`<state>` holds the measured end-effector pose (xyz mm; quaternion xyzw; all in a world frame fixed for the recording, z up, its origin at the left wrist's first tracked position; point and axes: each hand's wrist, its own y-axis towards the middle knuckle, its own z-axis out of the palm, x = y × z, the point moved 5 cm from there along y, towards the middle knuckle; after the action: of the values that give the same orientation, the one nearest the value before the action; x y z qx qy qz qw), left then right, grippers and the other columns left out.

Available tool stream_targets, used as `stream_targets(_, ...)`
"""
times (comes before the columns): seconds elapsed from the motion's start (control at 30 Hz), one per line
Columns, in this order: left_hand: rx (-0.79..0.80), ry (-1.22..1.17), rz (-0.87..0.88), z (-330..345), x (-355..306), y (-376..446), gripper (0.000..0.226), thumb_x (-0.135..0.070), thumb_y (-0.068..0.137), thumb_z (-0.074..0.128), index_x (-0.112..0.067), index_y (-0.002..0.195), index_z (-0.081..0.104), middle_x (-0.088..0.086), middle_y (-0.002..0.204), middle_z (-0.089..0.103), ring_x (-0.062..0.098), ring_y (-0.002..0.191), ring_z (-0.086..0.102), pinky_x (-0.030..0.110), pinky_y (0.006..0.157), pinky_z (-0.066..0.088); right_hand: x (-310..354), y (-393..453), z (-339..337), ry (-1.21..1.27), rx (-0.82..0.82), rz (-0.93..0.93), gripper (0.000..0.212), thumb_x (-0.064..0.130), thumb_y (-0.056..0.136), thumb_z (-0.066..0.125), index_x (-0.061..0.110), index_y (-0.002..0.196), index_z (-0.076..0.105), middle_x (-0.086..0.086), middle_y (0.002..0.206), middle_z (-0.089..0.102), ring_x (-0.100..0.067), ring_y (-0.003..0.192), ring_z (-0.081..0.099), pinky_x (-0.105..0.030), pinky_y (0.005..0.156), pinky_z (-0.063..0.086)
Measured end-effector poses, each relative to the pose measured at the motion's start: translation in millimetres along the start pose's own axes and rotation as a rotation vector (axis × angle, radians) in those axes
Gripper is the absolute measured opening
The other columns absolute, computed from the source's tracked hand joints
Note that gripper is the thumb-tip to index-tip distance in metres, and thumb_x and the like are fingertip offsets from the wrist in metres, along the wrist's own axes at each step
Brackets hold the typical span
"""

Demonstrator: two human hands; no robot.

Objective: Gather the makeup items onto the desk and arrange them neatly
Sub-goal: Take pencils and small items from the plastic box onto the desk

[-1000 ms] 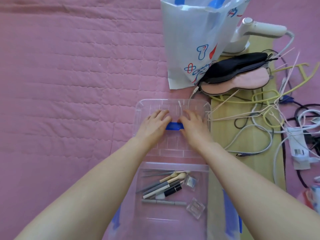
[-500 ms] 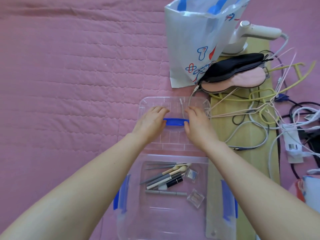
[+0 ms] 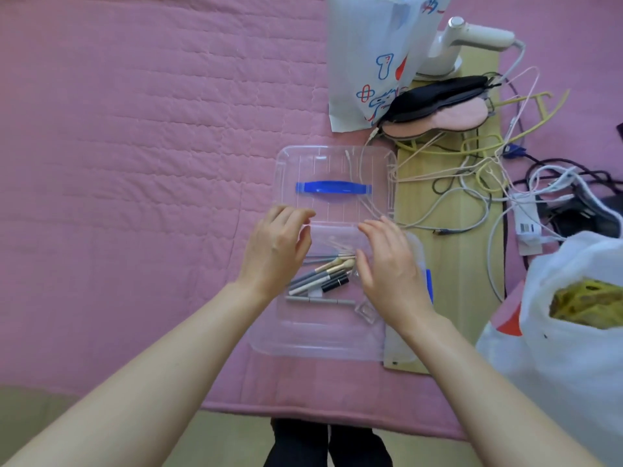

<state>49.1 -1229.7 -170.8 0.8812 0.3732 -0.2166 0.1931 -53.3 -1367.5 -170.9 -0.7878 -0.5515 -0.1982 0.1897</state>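
A person's left hand [image 3: 274,251] and right hand [image 3: 387,271], both relaxed and holding nothing, hover over an open clear plastic storage box [image 3: 317,345] on a pink quilted bed [image 3: 135,129]. Between them lies a bundle of slim makeup brushes and pencils [image 3: 320,278], long axes running left-right, too overlapped to count; one clear lid with a blue handle [image 3: 333,188] rests beyond.

A home bedroom is indicated. A pink quilted bedspread [image 3: 135,146] is spread across most of the view, and sleep masks [image 3: 438,109], a handheld garment steamer [image 3: 472,38], tangled charging cables [image 3: 488,203] and plastic shopping bags [image 3: 371,55] are seen beside it.
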Motion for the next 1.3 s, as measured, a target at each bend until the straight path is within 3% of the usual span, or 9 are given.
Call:
stream_targets(0.2, 0.163, 0.007, -0.067, 24.8, -5.0, -57.0, 0.014, -0.002, 0.085, 0.060, -0.004, 0.097, 0.066, 0.007, 0.091, 0.066, 0.032, 0.091, 0.058, 0.042, 0.071, 0.049, -16.1, -46.6, 32.3, -0.069, 0.178, 0.014, 0.038, 0.013, 0.092, 0.054, 0.005, 0.129, 0.053, -0.009, 0.126, 0.056, -0.029, 0.130, 0.042, -0.037, 0.110, 0.032)
stream_targets(0.37, 0.590, 0.355, -0.201, 74.0, 11.7, -80.4, 0.018, -0.016, 0.095, 0.046, -0.015, 0.111, 0.054, 0.004, 0.113, 0.054, 0.027, 0.111, 0.046, 0.034, 0.066, 0.035, -33.7, -55.2, 67.9, -0.135, 0.368, 0.067, 0.036, 0.019, 0.093, 0.052, 0.009, 0.127, 0.051, -0.009, 0.121, 0.055, -0.029, 0.119, 0.045, -0.040, 0.099, 0.040)
stream_targets(0.47, 0.730, 0.376, -0.268, 96.2, 21.2, -79.4, 0.023, -0.011, 0.095, 0.046, -0.012, 0.118, 0.050, 0.008, 0.119, 0.051, 0.029, 0.118, 0.043, 0.040, 0.074, 0.043, -39.0, -47.9, 84.3, -0.159, 0.462, 0.079, 0.030, 0.022, 0.094, 0.050, 0.012, 0.122, 0.053, -0.008, 0.120, 0.055, -0.029, 0.117, 0.046, -0.043, 0.094, 0.044)
stream_targets(0.63, 0.715, 0.326, -0.282, 119.5, 36.9, -62.3, 0.030, -0.003, 0.092, 0.044, -0.008, 0.121, 0.046, 0.010, 0.126, 0.045, 0.031, 0.124, 0.039, 0.042, 0.088, 0.044, -45.1, -36.4, 110.8, -0.205, 0.637, 0.053, 0.028, 0.019, 0.094, 0.047, 0.011, 0.120, 0.053, -0.009, 0.122, 0.052, -0.029, 0.119, 0.044, -0.040, 0.087, 0.045)
stream_targets(0.8, 0.678, 0.335, -0.192, 135.4, 39.3, -52.8, 0.034, -0.011, 0.095, 0.043, -0.013, 0.129, 0.045, 0.006, 0.133, 0.047, 0.030, 0.120, 0.044, 0.039, 0.094, 0.039, -49.3, -35.6, 125.3, -0.255, 0.696, 0.016, 0.027, 0.011, 0.094, 0.047, 0.012, 0.120, 0.052, -0.009, 0.122, 0.051, -0.029, 0.119, 0.043, -0.037, 0.087, 0.044)
stream_targets(1.1, 0.656, 0.388, -0.140, 152.7, 43.1, -52.7, 0.027, -0.012, 0.091, 0.049, -0.013, 0.117, 0.053, 0.009, 0.119, 0.051, 0.031, 0.107, 0.046, 0.039, 0.087, 0.040, -53.6, -34.9, 133.6, -0.303, 0.735, -0.064, 0.032, 0.009, 0.095, 0.045, 0.016, 0.125, 0.052, -0.009, 0.122, 0.050, -0.029, 0.121, 0.039, -0.039, 0.092, 0.045)
stream_targets(1.2, 0.626, 0.378, -0.153, 151.1, 45.2, -52.1, 0.027, -0.012, 0.090, 0.053, -0.014, 0.117, 0.051, 0.008, 0.115, 0.051, 0.030, 0.103, 0.047, 0.039, 0.086, 0.042, -57.6, -30.6, 122.2, -0.297, 0.611, 0.014, 0.026, 0.005, 0.092, 0.044, 0.010, 0.115, 0.052, -0.011, 0.120, 0.049, -0.032, 0.118, 0.042, -0.039, 0.085, 0.044)
stream_targets(1.3, 0.612, 0.364, -0.175, 151.9, 45.6, -52.8, 0.028, -0.012, 0.091, 0.054, -0.014, 0.118, 0.050, 0.007, 0.115, 0.051, 0.030, 0.104, 0.047, 0.040, 0.085, 0.043, -66.5, -21.4, 106.9, -0.289, 0.414, 0.133, 0.038, -0.004, 0.086, 0.047, 0.006, 0.122, 0.047, -0.014, 0.122, 0.045, -0.033, 0.116, 0.041, -0.039, 0.086, 0.041)
